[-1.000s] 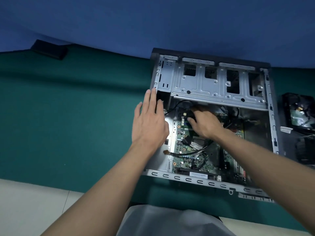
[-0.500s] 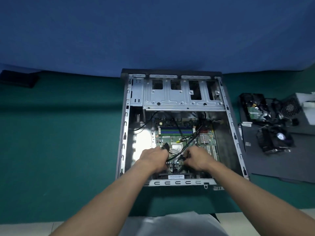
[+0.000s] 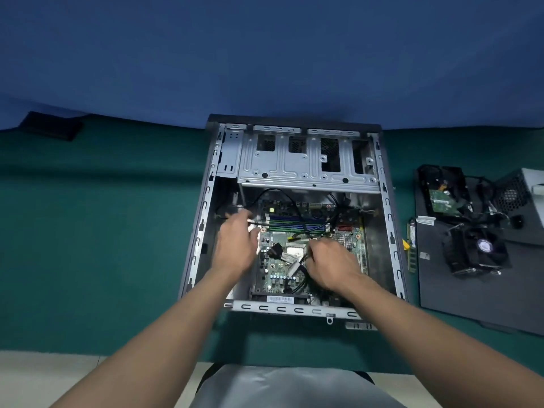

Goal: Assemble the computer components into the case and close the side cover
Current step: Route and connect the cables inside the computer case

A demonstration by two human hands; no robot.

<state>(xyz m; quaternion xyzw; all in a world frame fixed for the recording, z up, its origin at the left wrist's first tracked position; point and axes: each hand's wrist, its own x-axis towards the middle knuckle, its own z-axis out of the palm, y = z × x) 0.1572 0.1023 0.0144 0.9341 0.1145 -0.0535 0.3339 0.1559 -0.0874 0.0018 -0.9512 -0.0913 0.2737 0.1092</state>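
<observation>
The open computer case (image 3: 206, 207) lies flat on the green table, its silver drive cage (image 3: 306, 163) at the far end. The green motherboard (image 3: 273, 272) sits inside, with blue and green memory slots (image 3: 297, 223) and a bare CPU socket (image 3: 294, 250). My left hand (image 3: 235, 245) is at the board's left edge, fingers curled and pinching a thin cable (image 3: 251, 220) with a pale end. My right hand (image 3: 331, 262) is over the board's middle right and grips a bundle of black cables (image 3: 303, 270) that runs down past the socket.
Right of the case, a dark side cover (image 3: 471, 301) lies flat. On and around it lie a hard drive (image 3: 443, 192), a CPU cooler fan (image 3: 478, 251), a power supply (image 3: 518, 189) and a memory stick (image 3: 412, 248). A black object (image 3: 51, 125) sits far left.
My left hand has moved up and left, from the board's lower middle to its left edge. My right hand stays on the black cables near the socket.
</observation>
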